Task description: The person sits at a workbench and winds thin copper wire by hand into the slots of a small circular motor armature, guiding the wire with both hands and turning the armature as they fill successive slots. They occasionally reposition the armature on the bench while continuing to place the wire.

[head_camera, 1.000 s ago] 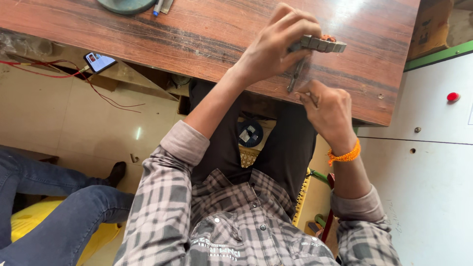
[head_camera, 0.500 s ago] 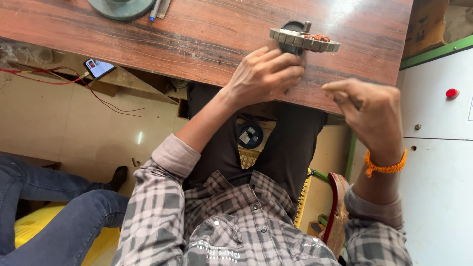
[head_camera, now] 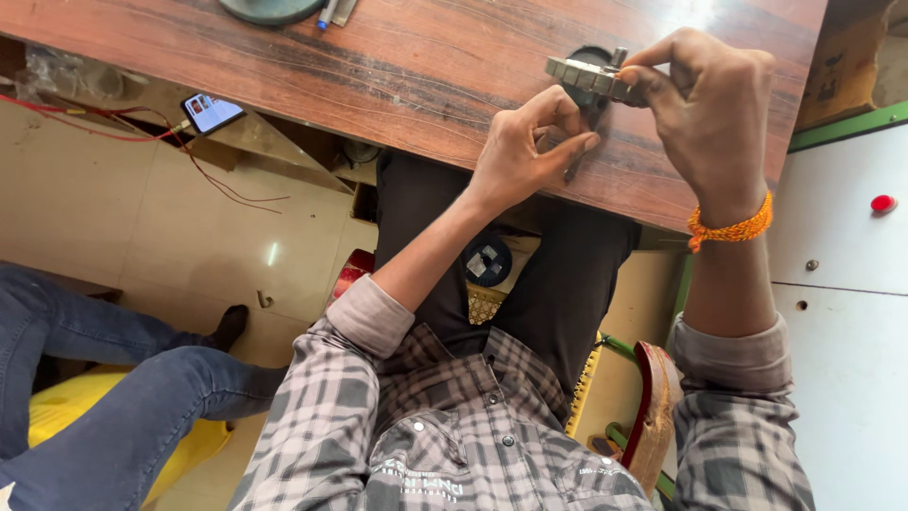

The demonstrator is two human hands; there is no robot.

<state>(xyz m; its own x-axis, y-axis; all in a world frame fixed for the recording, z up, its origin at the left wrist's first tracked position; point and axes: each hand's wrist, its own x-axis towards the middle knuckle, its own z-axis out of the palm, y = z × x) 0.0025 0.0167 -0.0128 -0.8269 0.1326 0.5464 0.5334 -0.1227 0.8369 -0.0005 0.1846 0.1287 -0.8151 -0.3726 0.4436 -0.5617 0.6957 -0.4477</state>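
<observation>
A flat grey metal part with a toothed rim is held just above the brown wooden table, near its front edge. My right hand, with an orange thread at the wrist, pinches that part from the right. My left hand is just below and left of the part, thumb and forefinger pinched on a thin dark rod that runs down from the part. A round dark piece shows behind the part, mostly hidden.
A dark round object and a pen lie at the table's far edge. Below the table are a phone and red wires. Another person's legs in jeans are at left. A white cabinet stands at right.
My right hand rose from the table's edge and took hold of the toothed part. My left hand let go of the part and dropped just below it.
</observation>
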